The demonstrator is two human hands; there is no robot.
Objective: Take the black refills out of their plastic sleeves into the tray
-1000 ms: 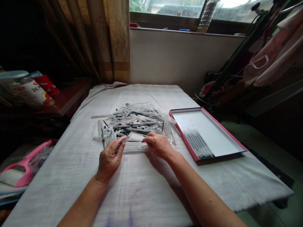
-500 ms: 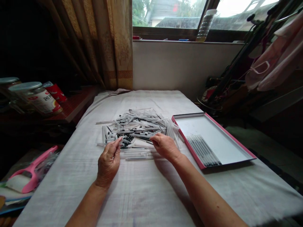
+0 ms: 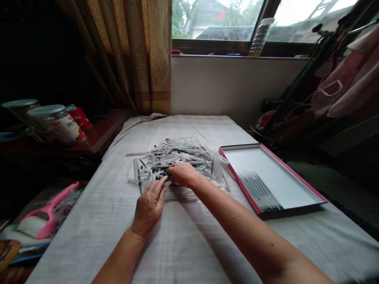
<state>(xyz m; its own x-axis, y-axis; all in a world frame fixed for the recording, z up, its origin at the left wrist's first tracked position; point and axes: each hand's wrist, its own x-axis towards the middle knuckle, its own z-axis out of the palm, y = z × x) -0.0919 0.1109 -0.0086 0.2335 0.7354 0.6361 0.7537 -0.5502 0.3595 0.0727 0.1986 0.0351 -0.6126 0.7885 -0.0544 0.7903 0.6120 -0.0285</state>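
Observation:
A loose heap of clear pen barrels (image 3: 183,152) lies on the white cloth, with black pen caps or plugs (image 3: 162,172) at its near left side. My left hand (image 3: 150,205) is closed at the near edge of the heap, thumb and fingers pinched on what looks like a clear pen barrel (image 3: 168,183). Just beyond those fingertips, my right hand (image 3: 182,173) reaches into the black parts with its fingers closed; what it grips is hidden. To the right, a shallow pink-edged box lid (image 3: 296,171) holds a row of assembled-looking clear pens (image 3: 260,191).
Jars (image 3: 63,126) and a red packet (image 3: 79,117) stand on a dark side table at left. Below lies a pink-handled tool (image 3: 51,209) among plastic bags. A curtain (image 3: 142,59) and a window sill with a plastic bottle (image 3: 260,37) are behind the cloth-covered table (image 3: 189,252).
My right hand has moved left from the heap's right front to the black parts beside my left fingertips. My left hand stays pinched near the heap's edge. The view has shifted slightly.

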